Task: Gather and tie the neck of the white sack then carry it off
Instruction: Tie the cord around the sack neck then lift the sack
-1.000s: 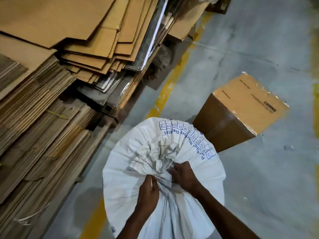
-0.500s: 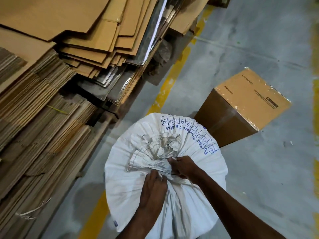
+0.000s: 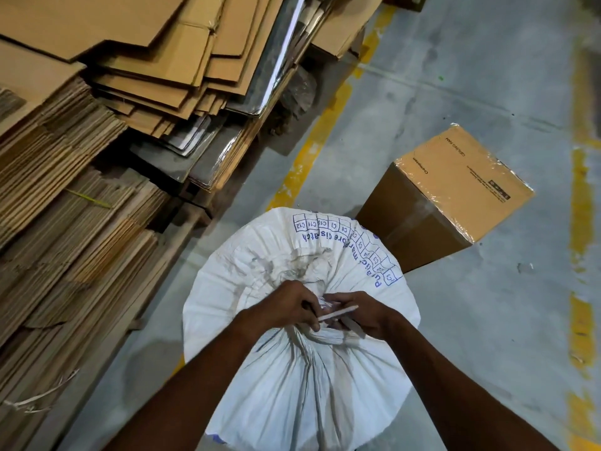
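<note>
A full white woven sack with blue print stands on the concrete floor right below me. Its mouth is bunched into a neck at the centre, with loose fabric folded away from me. My left hand is closed over the bunched neck from the left. My right hand grips the neck from the right. A thin pale strip, seemingly a tie, runs between the fingers of both hands. The neck itself is mostly hidden under my hands.
A taped brown cardboard box stands just behind the sack on the right. Stacks of flattened cardboard sheets fill the left side. Yellow floor lines run across the grey concrete floor.
Both hands have moved up onto the gathered neck and come closer together. The ruffled sack mouth is now pressed flatter, and a pale strip has appeared between my fingers.
</note>
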The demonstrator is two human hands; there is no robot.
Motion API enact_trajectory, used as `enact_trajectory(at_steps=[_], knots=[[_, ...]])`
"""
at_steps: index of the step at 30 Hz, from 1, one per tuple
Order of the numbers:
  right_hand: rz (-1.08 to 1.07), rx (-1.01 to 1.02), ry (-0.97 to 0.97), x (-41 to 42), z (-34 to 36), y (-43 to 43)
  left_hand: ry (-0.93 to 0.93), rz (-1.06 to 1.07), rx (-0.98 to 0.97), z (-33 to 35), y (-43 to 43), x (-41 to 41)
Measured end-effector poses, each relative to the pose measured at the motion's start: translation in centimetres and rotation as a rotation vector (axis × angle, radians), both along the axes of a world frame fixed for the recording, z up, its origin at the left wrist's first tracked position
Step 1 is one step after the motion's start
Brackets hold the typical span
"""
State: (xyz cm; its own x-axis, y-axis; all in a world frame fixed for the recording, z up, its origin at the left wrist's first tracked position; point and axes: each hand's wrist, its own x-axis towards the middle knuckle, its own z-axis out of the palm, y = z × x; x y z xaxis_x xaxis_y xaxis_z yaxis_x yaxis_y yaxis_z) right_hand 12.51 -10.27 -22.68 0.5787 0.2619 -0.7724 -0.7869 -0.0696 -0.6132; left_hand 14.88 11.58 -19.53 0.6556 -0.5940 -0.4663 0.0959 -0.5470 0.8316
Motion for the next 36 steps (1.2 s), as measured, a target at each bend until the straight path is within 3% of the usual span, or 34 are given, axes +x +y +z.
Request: enact_trajectory(at_steps=[2, 9, 19, 36], knots=[[-0.020, 0.077, 0.051, -0.2, -0.7, -1.1, 0.092, 0.056, -0.036, -0.4, 0.0, 0.0], [-0.146, 0.338, 0.308, 0.1, -1.2, -1.2, 0.077, 0.120, -0.029, -2.1, -0.8, -1.1], [-0.265, 0.308, 0.405, 1.0, -2.3, -1.1, 0.040, 0.482, 0.006, -3.3, -1.1, -2.1], [-0.309, 0.266, 0.412, 1.4, -2.9, -0.9, 0.079, 0.470, -0.019, -2.7, -0.8, -2.0]])
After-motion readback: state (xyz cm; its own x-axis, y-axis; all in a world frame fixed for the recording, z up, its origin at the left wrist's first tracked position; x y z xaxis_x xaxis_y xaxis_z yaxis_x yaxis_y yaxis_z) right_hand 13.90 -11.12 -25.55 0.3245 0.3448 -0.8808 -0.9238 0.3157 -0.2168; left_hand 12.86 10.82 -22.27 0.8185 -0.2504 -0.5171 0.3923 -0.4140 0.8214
